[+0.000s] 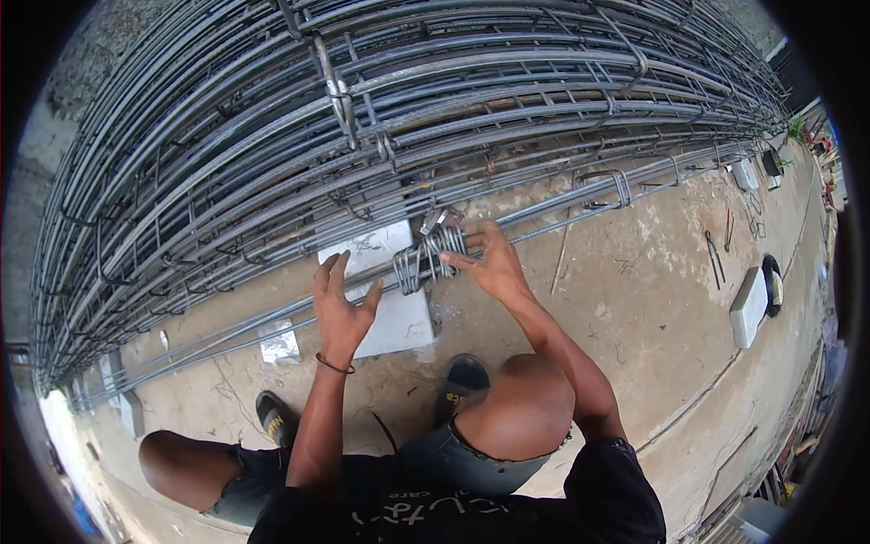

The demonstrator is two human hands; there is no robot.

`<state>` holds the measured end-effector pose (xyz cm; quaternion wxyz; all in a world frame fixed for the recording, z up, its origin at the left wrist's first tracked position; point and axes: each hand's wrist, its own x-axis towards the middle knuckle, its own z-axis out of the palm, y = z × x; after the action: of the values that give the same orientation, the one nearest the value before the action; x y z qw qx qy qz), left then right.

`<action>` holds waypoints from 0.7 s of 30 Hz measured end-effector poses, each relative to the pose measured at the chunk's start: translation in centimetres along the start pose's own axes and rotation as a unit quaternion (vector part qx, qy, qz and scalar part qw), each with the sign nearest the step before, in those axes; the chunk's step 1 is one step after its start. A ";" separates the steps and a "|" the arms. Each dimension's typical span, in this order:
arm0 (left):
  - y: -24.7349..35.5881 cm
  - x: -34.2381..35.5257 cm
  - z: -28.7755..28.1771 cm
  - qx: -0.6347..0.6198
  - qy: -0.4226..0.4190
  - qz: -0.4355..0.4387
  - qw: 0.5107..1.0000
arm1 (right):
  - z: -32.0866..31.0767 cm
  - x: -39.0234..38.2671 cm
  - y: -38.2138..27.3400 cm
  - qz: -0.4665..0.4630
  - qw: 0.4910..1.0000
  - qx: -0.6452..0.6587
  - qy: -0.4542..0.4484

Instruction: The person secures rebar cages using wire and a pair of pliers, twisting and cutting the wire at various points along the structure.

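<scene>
Several long steel reinforcing bars run across in front of me, with a bunch of bent steel stirrups pushed close together around them. My right hand is closed at the right end of this bunch, its thumb on the near side and its fingers at the far side. To the left of the stirrups, my left hand is open over the bars, thumb and fingers apart, holding nothing. A pale block lies under the bars, below the stirrups.
Stacked rebar cages fill the far side. One loose stirrup hangs on the bars farther right. On the concrete floor at right lie a long-handled tool and a white block beside a black ring-shaped object. My shoes are near the pale block.
</scene>
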<state>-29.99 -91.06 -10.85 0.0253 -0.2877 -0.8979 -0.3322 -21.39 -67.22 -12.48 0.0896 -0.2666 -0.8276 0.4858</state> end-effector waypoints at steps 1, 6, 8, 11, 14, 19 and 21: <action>-1.7 -1.1 -1.2 0.038 -0.007 -0.017 0.999 | 0.5 -0.1 -1.0 0.024 0.999 -0.012 -0.031; -8.3 -2.0 -4.6 0.187 -0.195 -0.020 0.963 | 0.1 1.3 -0.7 0.104 0.971 0.131 -0.172; -10.8 -0.3 -6.7 0.127 -0.290 -0.060 0.947 | -1.6 1.4 -2.3 0.126 0.940 0.181 -0.260; -12.7 2.5 -9.0 0.048 -0.361 -0.045 0.930 | -1.4 1.1 -2.3 0.062 0.945 0.136 -0.291; -13.1 3.0 -10.2 0.048 -0.397 0.004 0.917 | -1.2 1.3 -2.8 0.054 0.979 -0.081 -0.179; -17.2 -1.0 -12.8 0.115 -0.358 0.054 0.925 | 2.0 -1.1 -5.6 0.051 0.959 -0.261 -0.103; -19.8 -2.8 -15.3 0.123 -0.395 -0.007 0.910 | 4.7 -2.8 -8.1 0.083 0.921 -0.364 -0.109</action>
<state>-40.43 -113.94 -11.14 -0.2983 -0.3839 -0.8704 -0.0781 -23.79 -75.42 -7.72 -0.1449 -0.2939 -0.9269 0.1829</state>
